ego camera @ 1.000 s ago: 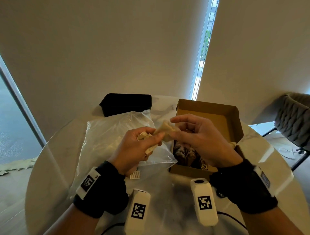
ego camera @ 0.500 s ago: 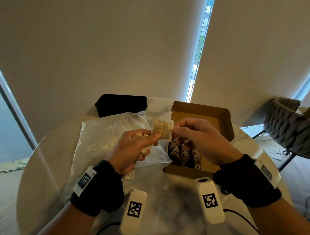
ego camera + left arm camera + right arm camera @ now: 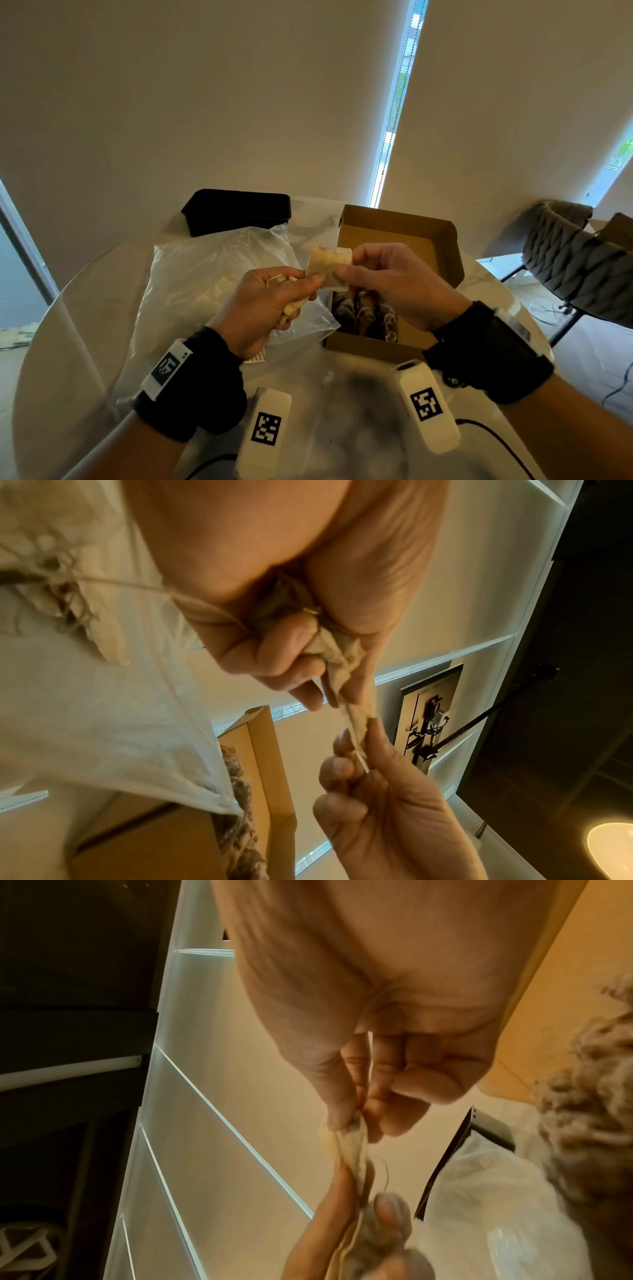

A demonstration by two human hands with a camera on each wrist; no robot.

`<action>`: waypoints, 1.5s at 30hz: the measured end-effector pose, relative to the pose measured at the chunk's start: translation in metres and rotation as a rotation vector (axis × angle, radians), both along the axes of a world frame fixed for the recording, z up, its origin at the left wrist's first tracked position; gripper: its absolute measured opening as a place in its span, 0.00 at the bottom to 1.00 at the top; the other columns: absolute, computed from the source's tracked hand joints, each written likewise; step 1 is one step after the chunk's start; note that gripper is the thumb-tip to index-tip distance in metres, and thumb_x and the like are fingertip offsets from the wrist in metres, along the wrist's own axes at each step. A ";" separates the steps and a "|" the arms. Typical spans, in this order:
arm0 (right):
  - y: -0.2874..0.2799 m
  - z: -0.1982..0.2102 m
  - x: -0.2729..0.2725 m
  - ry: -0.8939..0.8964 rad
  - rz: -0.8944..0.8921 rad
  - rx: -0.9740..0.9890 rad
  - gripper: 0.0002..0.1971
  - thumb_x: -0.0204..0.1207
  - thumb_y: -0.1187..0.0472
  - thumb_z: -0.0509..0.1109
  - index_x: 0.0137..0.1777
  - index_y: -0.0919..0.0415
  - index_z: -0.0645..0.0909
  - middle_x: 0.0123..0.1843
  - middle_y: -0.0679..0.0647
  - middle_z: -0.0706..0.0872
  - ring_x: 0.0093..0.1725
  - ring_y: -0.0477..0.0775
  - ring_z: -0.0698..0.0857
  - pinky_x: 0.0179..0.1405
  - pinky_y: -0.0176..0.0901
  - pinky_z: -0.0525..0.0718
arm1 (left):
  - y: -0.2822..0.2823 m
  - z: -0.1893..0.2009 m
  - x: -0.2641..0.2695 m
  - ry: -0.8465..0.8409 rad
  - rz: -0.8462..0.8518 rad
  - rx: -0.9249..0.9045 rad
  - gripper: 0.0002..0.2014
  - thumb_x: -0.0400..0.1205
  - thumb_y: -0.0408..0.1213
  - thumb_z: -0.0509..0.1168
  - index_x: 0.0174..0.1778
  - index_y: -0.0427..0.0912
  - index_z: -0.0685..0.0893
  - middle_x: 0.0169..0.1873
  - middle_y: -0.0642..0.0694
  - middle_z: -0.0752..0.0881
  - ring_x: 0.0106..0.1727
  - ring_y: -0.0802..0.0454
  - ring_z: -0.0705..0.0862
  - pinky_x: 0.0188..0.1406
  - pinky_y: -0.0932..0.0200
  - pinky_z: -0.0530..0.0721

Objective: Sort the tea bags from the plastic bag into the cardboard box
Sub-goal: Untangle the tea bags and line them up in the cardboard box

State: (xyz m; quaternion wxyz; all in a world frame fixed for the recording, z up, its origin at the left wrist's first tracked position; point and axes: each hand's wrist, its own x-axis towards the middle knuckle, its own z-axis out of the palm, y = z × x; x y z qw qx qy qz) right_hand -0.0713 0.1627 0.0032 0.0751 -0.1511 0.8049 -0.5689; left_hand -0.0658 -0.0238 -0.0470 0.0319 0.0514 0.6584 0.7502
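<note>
My left hand (image 3: 270,305) grips a bunch of beige tea bags (image 3: 291,306) in its curled fingers, above the clear plastic bag (image 3: 205,291). One pale tea bag (image 3: 329,265) is stretched between both hands. My right hand (image 3: 387,287) pinches its right edge between thumb and forefinger, over the near left part of the open cardboard box (image 3: 442,240). In the left wrist view the tea bag (image 3: 354,718) runs from my left fingers down to the right hand (image 3: 356,750). The right wrist view has the pinch on the tea bag (image 3: 347,1139). Several dark tea bags (image 3: 366,313) lie in the box.
A black rectangular container (image 3: 236,209) stands behind the plastic bag on the round marble table (image 3: 342,411). A small white tag (image 3: 255,358) lies under my left wrist. A grey padded chair (image 3: 579,260) stands off the table to the right.
The hands have drawn slightly apart, and the single tea bag is pulled out flat between them. The camera has tilted a little.
</note>
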 end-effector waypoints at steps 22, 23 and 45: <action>0.125 -0.021 -0.056 0.337 -0.020 1.315 0.06 0.81 0.55 0.65 0.55 0.51 0.81 0.47 0.47 0.83 0.44 0.46 0.81 0.44 0.33 0.77 | -0.002 -0.003 -0.006 0.020 0.047 -0.068 0.07 0.77 0.37 0.71 0.41 0.35 0.88 0.29 0.44 0.83 0.20 0.57 0.69 0.16 0.67 0.64; 0.124 -0.022 -0.054 0.371 0.002 1.321 0.09 0.82 0.53 0.64 0.58 0.51 0.79 0.50 0.48 0.81 0.44 0.43 0.79 0.43 0.30 0.74 | -0.002 -0.003 -0.006 0.023 0.043 -0.074 0.07 0.77 0.37 0.71 0.41 0.35 0.88 0.29 0.44 0.83 0.21 0.57 0.70 0.16 0.67 0.64; 0.117 0.025 -0.042 0.488 -0.204 0.849 0.12 0.77 0.61 0.71 0.58 0.48 0.82 0.44 0.52 0.84 0.38 0.47 0.81 0.38 0.31 0.75 | -0.005 0.004 -0.008 -0.082 0.016 0.173 0.15 0.81 0.26 0.54 0.61 0.37 0.80 0.42 0.37 0.73 0.33 0.50 0.67 0.29 0.58 0.67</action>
